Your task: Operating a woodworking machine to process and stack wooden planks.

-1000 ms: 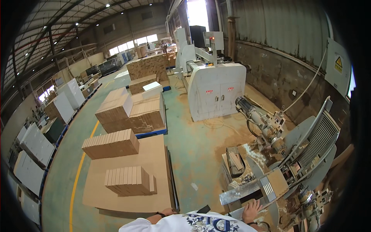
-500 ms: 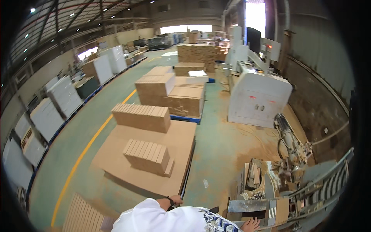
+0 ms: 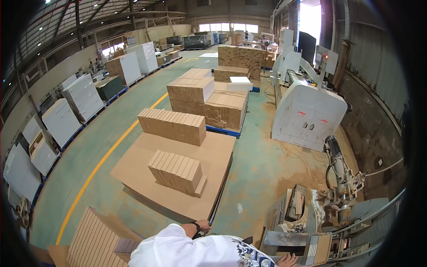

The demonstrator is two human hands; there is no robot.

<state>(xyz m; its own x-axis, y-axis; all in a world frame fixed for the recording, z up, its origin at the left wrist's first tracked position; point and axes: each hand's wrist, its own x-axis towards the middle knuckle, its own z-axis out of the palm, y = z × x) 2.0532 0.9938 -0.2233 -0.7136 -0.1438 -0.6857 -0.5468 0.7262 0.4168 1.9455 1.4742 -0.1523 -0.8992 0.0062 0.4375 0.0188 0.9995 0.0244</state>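
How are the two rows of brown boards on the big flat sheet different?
The far row is longer; the near row is shorter. The near row has a lower piece at its right end; the far row's end looks even. Both are brown and sit on the big sheet.

Green shop floor here, pretty dusty near the machines, with a yellow line painted down it. There's a big flat brown board with two rows of slabs on it — a long row at the far end, a shorter row nearer. Behind that, a blue pallet carries stacked brown panels.
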